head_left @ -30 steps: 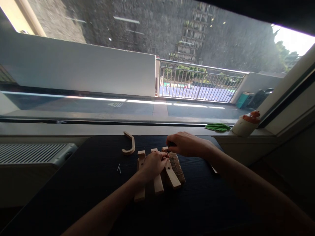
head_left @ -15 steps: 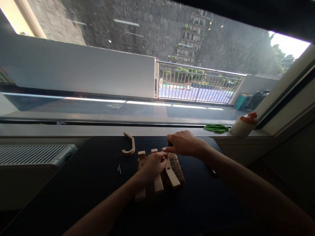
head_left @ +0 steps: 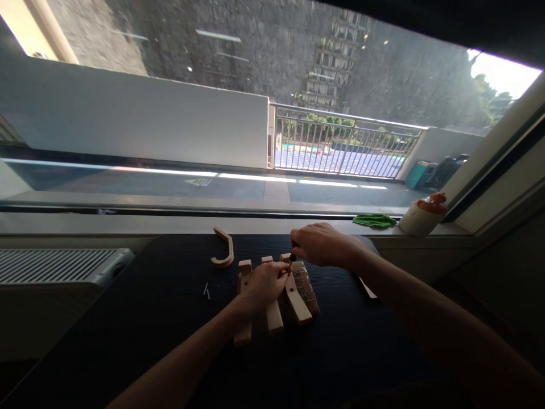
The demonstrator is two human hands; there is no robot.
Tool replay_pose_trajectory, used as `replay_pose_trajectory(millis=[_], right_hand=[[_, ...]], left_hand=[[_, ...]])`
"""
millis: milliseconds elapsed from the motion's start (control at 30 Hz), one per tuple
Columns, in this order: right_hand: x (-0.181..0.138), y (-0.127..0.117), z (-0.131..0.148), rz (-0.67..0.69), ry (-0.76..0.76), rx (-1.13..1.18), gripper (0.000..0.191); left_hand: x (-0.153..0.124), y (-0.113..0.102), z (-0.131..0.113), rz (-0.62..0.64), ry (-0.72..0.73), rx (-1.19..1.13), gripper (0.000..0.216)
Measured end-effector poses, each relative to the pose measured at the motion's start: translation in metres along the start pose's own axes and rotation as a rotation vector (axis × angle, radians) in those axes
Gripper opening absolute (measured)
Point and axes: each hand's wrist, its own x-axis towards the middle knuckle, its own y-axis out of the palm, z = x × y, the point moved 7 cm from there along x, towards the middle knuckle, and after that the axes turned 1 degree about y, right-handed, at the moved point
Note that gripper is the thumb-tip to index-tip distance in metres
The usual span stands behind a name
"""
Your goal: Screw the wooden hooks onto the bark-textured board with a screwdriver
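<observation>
My right hand (head_left: 321, 243) is closed around the dark handle of a screwdriver (head_left: 292, 259), whose shaft points down at the rightmost curved wooden piece (head_left: 298, 304). My left hand (head_left: 264, 284) has its fingertips pinched together beside the screwdriver's tip; whatever they hold is hidden. Under that hand lie a middle wooden piece (head_left: 275, 318) and a left wooden piece (head_left: 243, 335), both partly covered. The pieces lie across a brown, tape-wrapped block (head_left: 307, 287). A dark hole shows in the rightmost piece.
A hook-shaped wooden piece (head_left: 230, 248) and two small screws (head_left: 206, 291) lie left on the black table (head_left: 170, 318). Another light piece (head_left: 368, 288) shows beside my right forearm. A green cloth (head_left: 374, 220) and a white bottle (head_left: 420, 218) are on the windowsill. A radiator (head_left: 63, 266) stands left.
My right hand has shifted slightly, and more of the screwdriver shows below it. More of the light piece beside my right forearm is visible. My left hand stays nearly in place.
</observation>
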Motion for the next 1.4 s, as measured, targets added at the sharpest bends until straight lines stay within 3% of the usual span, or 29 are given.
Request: replay_pose_trajectory(millis=[333,567,733,1167,1400], right_hand=[[0.005,-0.002,0.008,-0.009,0.124,-0.013,0.033],[-0.005,-0.006,0.008,0.008,-0.053,0.010,0.020],[-0.004,-0.007,0.008,0.064,0.000,-0.031,0.020],[0.005,0.000,0.010,0.057,0.113,-0.044,0.036],[-0.007,-0.006,0.006,0.004,-0.024,0.037,0.028]], left_hand=[[0.000,0.000,-0.002,0.011,0.008,-0.001,0.028],[-0.001,-0.001,-0.003,0.007,-0.003,0.011,0.028],[0.000,0.000,-0.001,-0.004,-0.012,0.015,0.029],[-0.001,0.000,-0.001,-0.008,0.025,0.023,0.029],[0.000,0.001,0.001,0.005,0.009,-0.012,0.029]])
